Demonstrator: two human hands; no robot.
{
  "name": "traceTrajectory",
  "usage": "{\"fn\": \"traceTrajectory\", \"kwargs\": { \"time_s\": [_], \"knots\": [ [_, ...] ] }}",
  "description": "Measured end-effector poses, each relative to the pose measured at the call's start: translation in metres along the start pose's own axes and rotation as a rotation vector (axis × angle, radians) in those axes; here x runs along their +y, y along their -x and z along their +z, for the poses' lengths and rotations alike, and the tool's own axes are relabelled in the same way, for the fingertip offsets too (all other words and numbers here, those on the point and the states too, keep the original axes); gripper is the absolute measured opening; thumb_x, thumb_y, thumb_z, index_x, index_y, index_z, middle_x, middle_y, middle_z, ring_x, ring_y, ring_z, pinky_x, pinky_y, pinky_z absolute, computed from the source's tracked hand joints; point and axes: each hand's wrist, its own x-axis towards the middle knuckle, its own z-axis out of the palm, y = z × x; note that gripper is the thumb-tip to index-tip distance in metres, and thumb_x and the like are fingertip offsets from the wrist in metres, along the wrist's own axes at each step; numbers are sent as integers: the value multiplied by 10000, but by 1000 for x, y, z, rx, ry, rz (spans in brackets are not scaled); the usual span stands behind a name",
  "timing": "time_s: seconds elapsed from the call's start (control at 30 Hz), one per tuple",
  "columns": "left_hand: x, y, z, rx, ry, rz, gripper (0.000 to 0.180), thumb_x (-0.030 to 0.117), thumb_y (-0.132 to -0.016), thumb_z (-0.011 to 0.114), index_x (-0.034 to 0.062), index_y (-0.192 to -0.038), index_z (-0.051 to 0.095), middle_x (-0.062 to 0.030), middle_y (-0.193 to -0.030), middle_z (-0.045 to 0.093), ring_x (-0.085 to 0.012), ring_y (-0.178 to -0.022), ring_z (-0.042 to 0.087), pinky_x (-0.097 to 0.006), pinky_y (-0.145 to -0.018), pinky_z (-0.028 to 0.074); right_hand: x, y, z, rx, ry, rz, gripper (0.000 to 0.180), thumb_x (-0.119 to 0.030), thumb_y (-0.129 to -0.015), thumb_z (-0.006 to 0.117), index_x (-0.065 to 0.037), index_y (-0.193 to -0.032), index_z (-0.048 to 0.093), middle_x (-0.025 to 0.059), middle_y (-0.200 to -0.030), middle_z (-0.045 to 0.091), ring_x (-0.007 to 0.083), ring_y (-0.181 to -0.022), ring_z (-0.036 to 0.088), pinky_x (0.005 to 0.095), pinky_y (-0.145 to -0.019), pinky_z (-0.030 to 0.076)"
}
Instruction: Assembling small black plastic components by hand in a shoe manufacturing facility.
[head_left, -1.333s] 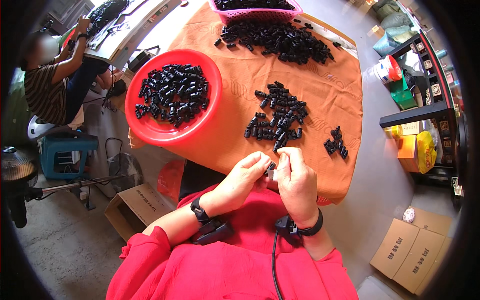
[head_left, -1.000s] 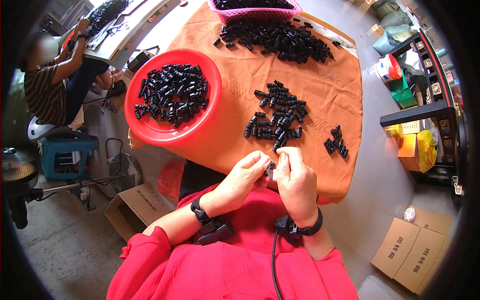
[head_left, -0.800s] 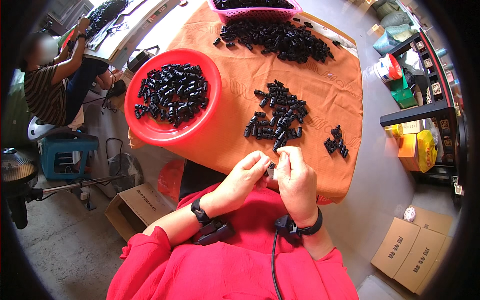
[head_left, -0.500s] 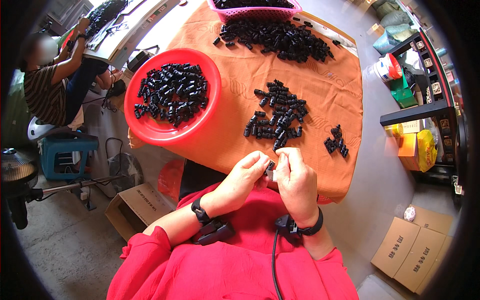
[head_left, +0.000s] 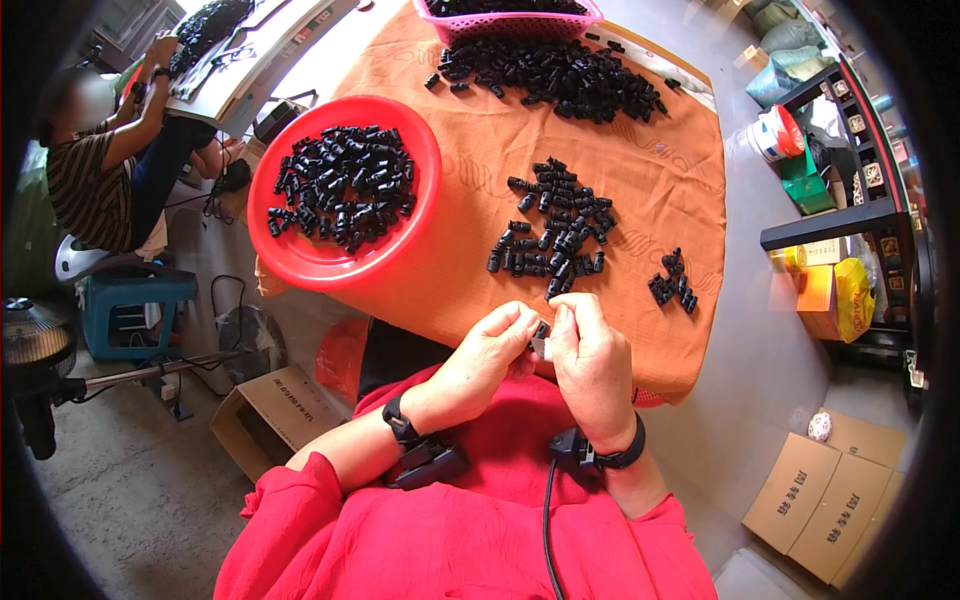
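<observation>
Hands meet at the worktop (head_left: 640,200) edge: left hand (head_left: 487,352) and right hand (head_left: 592,358) both pinch one small black piece (head_left: 540,335).

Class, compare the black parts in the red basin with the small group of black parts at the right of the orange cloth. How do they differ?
The basin pile is far larger and lies inside the red basin. The small group holds a few parts, straight on the orange cloth. Both hold small black parts, untouched by either hand.

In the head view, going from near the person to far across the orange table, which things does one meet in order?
The two hands, left hand and right hand, pinching a small black part → middle pile of black parts → far pile of black parts → pink basket.
</observation>
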Motion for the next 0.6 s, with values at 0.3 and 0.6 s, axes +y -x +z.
{"fn": "traceTrajectory", "kwargs": {
  "time_s": [0.3,0.6],
  "knots": [
    [-2,-1,-1,13,-25,7,204,290,-1049,486,113,-977,558,26,-844,583,-58,-750,521,-219,-685,423,0,-1,1,-8,-19,13,72,-107,-961,555,-59,-1008,582,187,-673,642,374,-634,659,457,-530,497],
    [7,2,3,79,-61,-68,211,274,-1052,474,101,-965,558,31,-811,551,-63,-726,505,-221,-669,420,1,-3,-4,156,-69,31,110,-99,-996,528,-55,-1078,586,143,-656,628,292,-614,678,392,-532,507]
  ]
}}
